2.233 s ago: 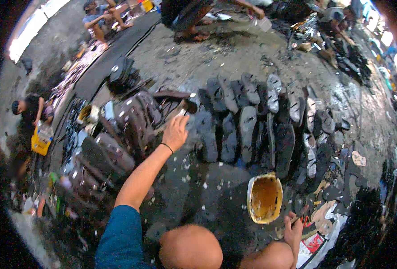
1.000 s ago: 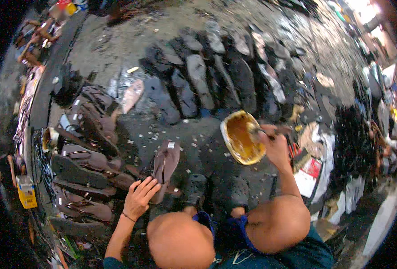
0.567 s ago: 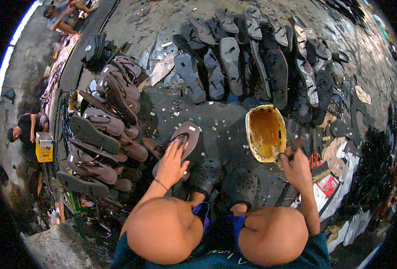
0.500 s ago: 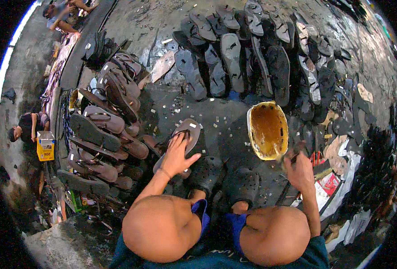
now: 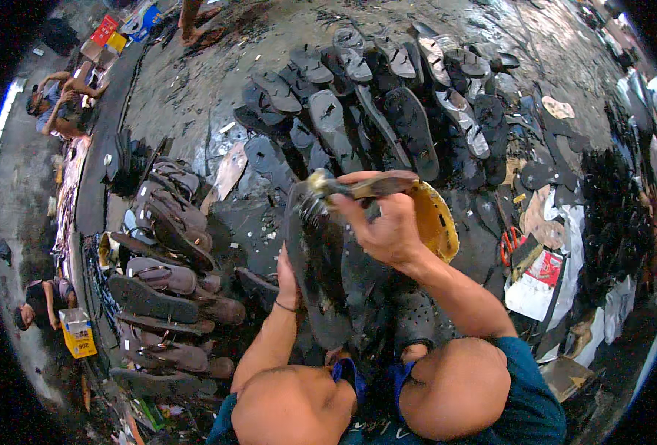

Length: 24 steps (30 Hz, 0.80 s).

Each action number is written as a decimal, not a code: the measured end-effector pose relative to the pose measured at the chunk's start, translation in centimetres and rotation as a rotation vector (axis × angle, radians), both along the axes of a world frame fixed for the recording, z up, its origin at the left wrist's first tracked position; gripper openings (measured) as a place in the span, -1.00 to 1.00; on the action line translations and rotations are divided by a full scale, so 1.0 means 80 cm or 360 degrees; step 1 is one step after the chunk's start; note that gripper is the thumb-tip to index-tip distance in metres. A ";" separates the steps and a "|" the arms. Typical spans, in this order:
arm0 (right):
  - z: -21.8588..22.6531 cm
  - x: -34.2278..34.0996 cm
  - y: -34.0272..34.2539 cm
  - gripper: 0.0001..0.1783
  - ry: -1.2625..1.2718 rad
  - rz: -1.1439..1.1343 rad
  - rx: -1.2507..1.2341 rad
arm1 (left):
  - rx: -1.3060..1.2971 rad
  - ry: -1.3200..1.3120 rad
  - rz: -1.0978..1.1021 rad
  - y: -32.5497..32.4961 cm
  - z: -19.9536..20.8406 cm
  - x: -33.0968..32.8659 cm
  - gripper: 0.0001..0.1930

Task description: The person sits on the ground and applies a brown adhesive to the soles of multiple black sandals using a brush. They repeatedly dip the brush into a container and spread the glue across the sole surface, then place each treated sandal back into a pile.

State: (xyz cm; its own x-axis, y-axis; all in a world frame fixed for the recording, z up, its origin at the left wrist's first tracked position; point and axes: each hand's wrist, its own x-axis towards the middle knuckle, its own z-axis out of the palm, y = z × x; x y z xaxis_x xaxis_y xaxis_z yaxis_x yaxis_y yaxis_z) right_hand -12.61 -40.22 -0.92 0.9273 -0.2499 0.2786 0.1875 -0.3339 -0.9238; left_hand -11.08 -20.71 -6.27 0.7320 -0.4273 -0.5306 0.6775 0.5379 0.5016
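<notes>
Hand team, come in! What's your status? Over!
Left hand holding flip-flop, dark sole showing. Right hand gripping brush over sole's far end. Yellow tub partly hidden behind right hand.

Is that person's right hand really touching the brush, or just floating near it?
Touching. The head view shows the right hand wrapped around the brush, its dark handle lying between thumb and fingers.

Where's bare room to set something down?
Largely bare, lightly littered: the dark mat between the brown sandals and left hand. More open: the concrete floor between the black strip and dark sandals. Crowded: both sandal groups, and right of the yellow tub, around the white sheet.
</notes>
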 end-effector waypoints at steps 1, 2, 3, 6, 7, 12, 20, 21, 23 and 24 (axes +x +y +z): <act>0.000 -0.007 -0.003 -0.73 0.0057 -0.0041 -0.0015 | -0.0046 0.0037 0.0028 -0.005 0.008 -0.006 -0.52; -0.001 -0.025 -0.005 -0.73 0.0141 -0.0094 -0.0026 | -0.0088 0.0103 0.0044 -0.007 0.009 -0.017 -0.52; 0.005 -0.038 -0.001 -0.77 0.0082 0.0093 -0.0214 | -0.0131 0.0133 0.0028 -0.002 -0.002 -0.012 -0.52; 0.018 -0.023 0.009 -0.77 -0.0330 -0.0013 -0.0049 | 0.0149 -0.0387 -0.0179 0.001 -0.021 -0.022 -0.53; 0.025 -0.014 -0.008 -0.76 -0.0127 -0.0213 -0.0139 | 0.0225 -0.0296 -0.0064 -0.014 -0.020 -0.036 -0.53; 0.022 -0.048 0.011 -0.85 -0.0133 -0.0097 0.0049 | 0.0168 -0.0274 0.0170 -0.025 -0.024 -0.018 -0.51; 0.010 -0.054 0.007 -0.62 0.0698 -0.0012 0.1693 | 0.0130 0.0160 -0.0160 0.000 0.012 -0.039 -0.06; 0.012 -0.047 -0.026 -0.63 0.0577 -0.0081 0.1820 | -0.0154 0.0368 -0.0226 0.014 0.041 -0.062 -0.03; 0.011 -0.044 -0.036 -0.65 0.0720 -0.0210 0.2051 | -0.0912 0.0434 -0.0319 0.090 -0.004 -0.105 -0.05; 0.006 -0.042 -0.030 -0.66 0.0733 -0.0093 0.2062 | -0.1308 0.0443 -0.0367 0.106 -0.021 -0.114 -0.06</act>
